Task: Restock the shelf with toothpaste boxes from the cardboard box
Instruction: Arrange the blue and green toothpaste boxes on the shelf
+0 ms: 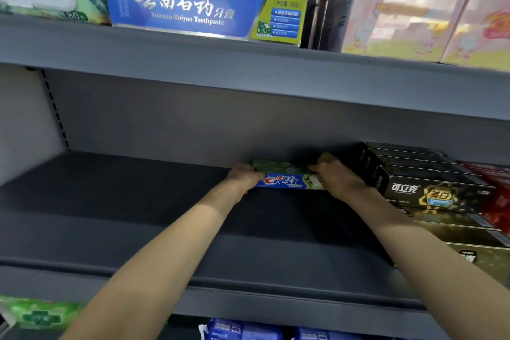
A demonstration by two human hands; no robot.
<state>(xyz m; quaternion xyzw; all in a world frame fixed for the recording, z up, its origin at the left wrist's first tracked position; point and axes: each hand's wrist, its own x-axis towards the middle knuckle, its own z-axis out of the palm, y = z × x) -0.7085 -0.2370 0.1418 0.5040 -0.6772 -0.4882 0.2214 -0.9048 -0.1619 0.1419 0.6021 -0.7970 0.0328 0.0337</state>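
My forearms reach over the shelf; my left hand and right hand each grip an end of the toothpaste box, at the back beside the black boxes. I should slide it flush against them, label forward.

I am facing a grey metal shelving unit whose flat back panel is running behind a dark, mostly bare board. A slotted upright is standing at the left beside a pale side panel. Soft, even light is falling across it, leaving the deep rear of the board in shadow.
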